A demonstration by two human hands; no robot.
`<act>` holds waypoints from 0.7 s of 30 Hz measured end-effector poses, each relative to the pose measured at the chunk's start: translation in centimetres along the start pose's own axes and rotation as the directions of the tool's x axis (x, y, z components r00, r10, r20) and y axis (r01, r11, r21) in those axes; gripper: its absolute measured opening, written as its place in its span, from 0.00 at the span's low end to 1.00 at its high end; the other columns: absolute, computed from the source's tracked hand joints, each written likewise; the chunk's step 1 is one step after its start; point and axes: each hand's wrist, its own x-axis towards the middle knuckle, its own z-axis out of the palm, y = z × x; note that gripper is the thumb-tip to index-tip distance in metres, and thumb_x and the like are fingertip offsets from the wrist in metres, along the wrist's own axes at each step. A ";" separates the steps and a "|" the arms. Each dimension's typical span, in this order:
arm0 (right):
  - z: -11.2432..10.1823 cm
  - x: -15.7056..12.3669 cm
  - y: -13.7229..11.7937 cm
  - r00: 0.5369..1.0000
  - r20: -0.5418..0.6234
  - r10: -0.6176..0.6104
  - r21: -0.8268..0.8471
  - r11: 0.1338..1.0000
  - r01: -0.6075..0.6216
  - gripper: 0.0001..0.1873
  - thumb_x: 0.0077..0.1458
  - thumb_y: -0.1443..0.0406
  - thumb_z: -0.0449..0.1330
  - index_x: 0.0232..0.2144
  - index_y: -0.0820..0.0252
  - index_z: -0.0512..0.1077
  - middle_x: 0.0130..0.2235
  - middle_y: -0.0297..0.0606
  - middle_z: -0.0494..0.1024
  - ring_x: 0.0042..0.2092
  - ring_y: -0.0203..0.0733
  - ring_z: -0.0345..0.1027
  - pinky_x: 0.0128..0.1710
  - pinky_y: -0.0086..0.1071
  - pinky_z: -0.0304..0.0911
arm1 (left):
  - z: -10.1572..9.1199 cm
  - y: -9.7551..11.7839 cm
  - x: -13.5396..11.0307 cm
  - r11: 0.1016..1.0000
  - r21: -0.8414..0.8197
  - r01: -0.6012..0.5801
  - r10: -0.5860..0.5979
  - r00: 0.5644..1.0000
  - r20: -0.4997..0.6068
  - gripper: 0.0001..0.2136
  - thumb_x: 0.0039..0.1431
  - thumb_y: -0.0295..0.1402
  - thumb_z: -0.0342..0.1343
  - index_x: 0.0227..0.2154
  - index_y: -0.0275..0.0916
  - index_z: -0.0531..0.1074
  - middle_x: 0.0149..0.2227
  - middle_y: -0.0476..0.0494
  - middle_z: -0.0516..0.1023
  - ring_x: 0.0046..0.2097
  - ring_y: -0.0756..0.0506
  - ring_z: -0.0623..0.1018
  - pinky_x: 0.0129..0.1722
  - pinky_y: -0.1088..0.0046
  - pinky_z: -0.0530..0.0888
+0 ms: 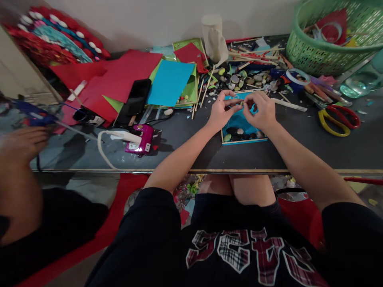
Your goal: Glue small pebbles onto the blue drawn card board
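My left hand (223,111) and my right hand (261,111) meet over a blue panel (236,118) edged with thin wooden sticks. Thumb and fingers of each hand are closed in a pinch, the fingertips almost touching. A tiny yellow-green bit (241,103) shows between them, too small to name. Dark, pale and green pebbles (232,130) lie in a row along the panel's near edge. Part of the panel's far side is hidden by my hands.
Loose pebbles (236,81), wooden sticks (254,57) and a green basket (317,52) stand behind. Scissors (336,119) lie right. A phone (137,95), coloured paper (170,83) and a purple power strip (140,139) lie left. A co-worker's hand (24,141) holds a blue glue gun (34,113).
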 end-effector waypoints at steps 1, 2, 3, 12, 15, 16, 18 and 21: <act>0.1 0.0 0.1 1.000 0.011 -0.004 -0.001 1.000 0.004 0.14 0.68 0.52 0.58 0.38 0.54 0.75 0.37 0.43 0.81 0.34 0.44 0.75 0.34 0.38 0.73 | 0.1 -0.1 0.0 1.000 -0.016 0.014 -0.014 1.000 0.010 0.27 0.52 0.49 0.77 0.46 0.45 0.71 0.46 0.43 0.87 0.52 0.39 0.86 0.56 0.54 0.80; 0.2 0.0 0.3 1.000 0.022 -0.008 0.004 1.000 0.008 0.14 0.69 0.53 0.57 0.38 0.54 0.75 0.37 0.43 0.80 0.34 0.44 0.75 0.34 0.38 0.73 | 0.2 -0.2 0.1 0.999 -0.035 0.024 -0.024 1.000 0.012 0.26 0.53 0.48 0.77 0.46 0.44 0.70 0.46 0.43 0.87 0.51 0.39 0.86 0.57 0.54 0.80; 0.4 0.0 0.4 0.999 0.032 -0.013 0.014 1.000 0.012 0.13 0.69 0.53 0.57 0.39 0.54 0.74 0.38 0.43 0.80 0.35 0.44 0.75 0.33 0.38 0.74 | 0.2 -0.4 0.1 0.998 -0.054 0.030 -0.030 1.000 0.007 0.25 0.55 0.48 0.76 0.46 0.44 0.70 0.45 0.44 0.86 0.51 0.40 0.86 0.57 0.54 0.80; 1.0 0.0 1.7 0.995 0.093 -0.038 0.154 0.988 0.024 0.14 0.72 0.53 0.54 0.42 0.54 0.74 0.40 0.43 0.78 0.38 0.47 0.76 0.43 0.48 0.78 | 0.6 -0.5 0.1 0.987 -0.147 0.061 -0.067 0.997 -0.030 0.23 0.60 0.45 0.73 0.41 0.44 0.63 0.31 0.56 0.79 0.37 0.48 0.87 0.51 0.62 0.84; 0.9 0.0 1.5 0.996 0.084 -0.041 0.158 0.987 0.027 0.17 0.72 0.51 0.53 0.42 0.53 0.74 0.40 0.42 0.77 0.40 0.47 0.75 0.44 0.48 0.78 | 1.0 0.2 0.0 0.978 -0.190 0.088 -0.100 0.993 -0.056 0.21 0.61 0.40 0.73 0.41 0.44 0.62 0.30 0.58 0.78 0.36 0.48 0.87 0.50 0.63 0.84; 0.8 0.0 1.3 0.997 0.073 -0.039 0.156 0.987 0.027 0.18 0.73 0.50 0.52 0.42 0.53 0.74 0.39 0.42 0.77 0.40 0.47 0.75 0.43 0.47 0.78 | 1.1 0.4 -0.1 0.974 -0.204 0.098 -0.114 0.991 -0.067 0.21 0.61 0.39 0.73 0.42 0.44 0.62 0.30 0.58 0.78 0.37 0.48 0.87 0.51 0.63 0.84; 0.4 0.1 0.8 0.998 0.040 -0.042 0.157 0.987 0.035 0.20 0.73 0.48 0.50 0.42 0.53 0.74 0.39 0.42 0.78 0.39 0.46 0.75 0.42 0.46 0.79 | 1.1 0.8 -0.1 0.967 -0.224 0.120 -0.143 0.986 -0.087 0.22 0.60 0.37 0.74 0.42 0.44 0.63 0.30 0.58 0.79 0.40 0.47 0.88 0.52 0.64 0.84; -0.2 0.1 0.2 0.999 -0.004 -0.052 0.164 0.985 0.052 0.24 0.74 0.47 0.47 0.45 0.53 0.76 0.41 0.43 0.79 0.40 0.46 0.76 0.43 0.47 0.79 | 1.0 1.2 0.0 0.962 -0.245 0.124 -0.154 0.982 -0.110 0.22 0.60 0.36 0.74 0.43 0.45 0.63 0.33 0.56 0.81 0.46 0.45 0.88 0.55 0.62 0.82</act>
